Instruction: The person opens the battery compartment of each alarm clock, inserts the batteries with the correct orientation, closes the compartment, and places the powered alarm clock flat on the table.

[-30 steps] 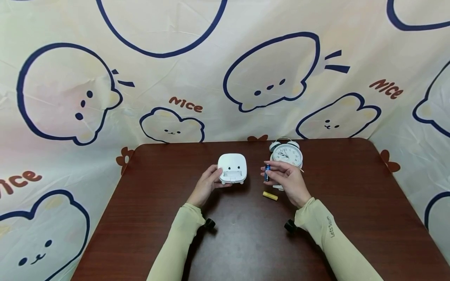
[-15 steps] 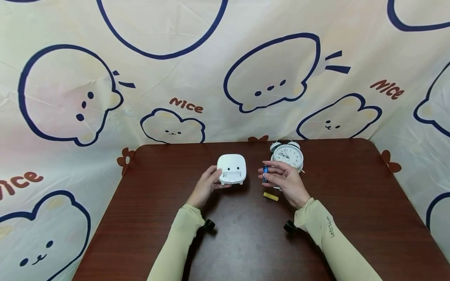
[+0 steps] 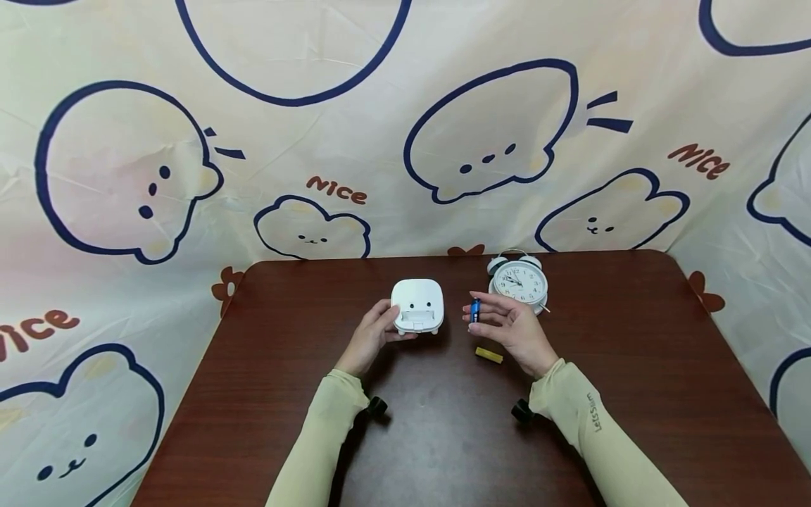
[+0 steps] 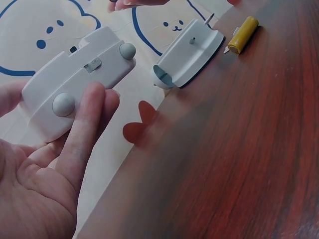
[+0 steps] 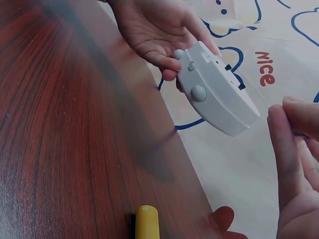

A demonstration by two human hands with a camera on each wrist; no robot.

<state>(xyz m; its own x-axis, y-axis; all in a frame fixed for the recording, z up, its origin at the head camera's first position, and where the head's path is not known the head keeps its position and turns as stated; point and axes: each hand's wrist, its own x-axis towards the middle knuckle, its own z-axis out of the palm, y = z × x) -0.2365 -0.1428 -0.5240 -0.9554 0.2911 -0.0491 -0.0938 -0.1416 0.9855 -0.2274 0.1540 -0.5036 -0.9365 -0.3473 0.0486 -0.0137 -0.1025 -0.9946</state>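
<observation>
My left hand (image 3: 374, 331) grips a white rounded-square device (image 3: 417, 290) by its left side, thumb in front and fingers underneath. Two black dots and an open recess show on its upward side in the head view. Two round grey feet (image 4: 64, 105) stick out of its edge in the left wrist view. Between thumb and fingers my right hand (image 3: 516, 331) pinches a blue battery (image 3: 475, 310), held upright and apart from the device. The right wrist view mostly hides this battery behind the fingers. A yellow battery (image 3: 488, 355) lies on the table below the right hand.
Behind the right hand, a white twin-bell alarm clock (image 3: 519, 280) is near the table's far edge. A small white piece (image 4: 236, 31) shows beside the yellow battery. The brown table (image 3: 431, 451) ends at a patterned cloth (image 3: 393, 141).
My right hand has moved slightly left with the blue battery, toward the device, uncovering more of the alarm clock. The left hand and device stay nearly still.
</observation>
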